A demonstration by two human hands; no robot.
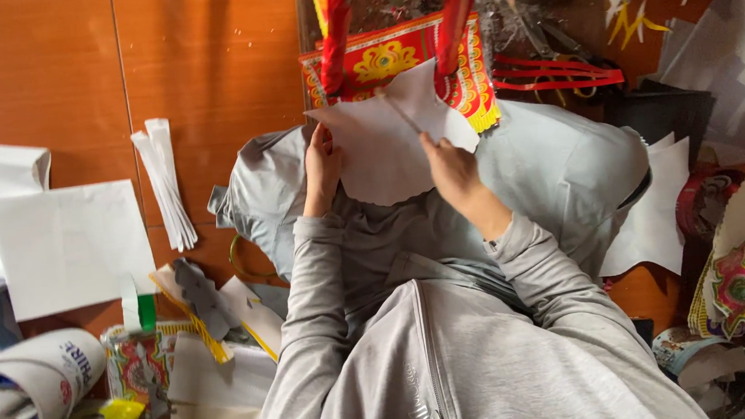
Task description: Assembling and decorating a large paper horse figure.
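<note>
I sit cross-legged in grey clothes on a brown tiled floor. My left hand (322, 167) grips the left edge of a cut white paper shape (385, 145) held over my lap. My right hand (448, 165) touches the sheet's right side and holds a thin stick-like tool (400, 113) that lies across the paper. Whether it is a brush or a blade, I cannot tell. Just beyond the sheet lies a red and yellow patterned paper piece (395, 55) with fringed edges.
White sheets (70, 245) and a bundle of white strips (165, 178) lie to the left. A paper roll (37, 374) and coloured scraps are at lower left. Red strips (558, 72), grey paper (727, 53) and a colourful cut-out (738, 281) sit on the right.
</note>
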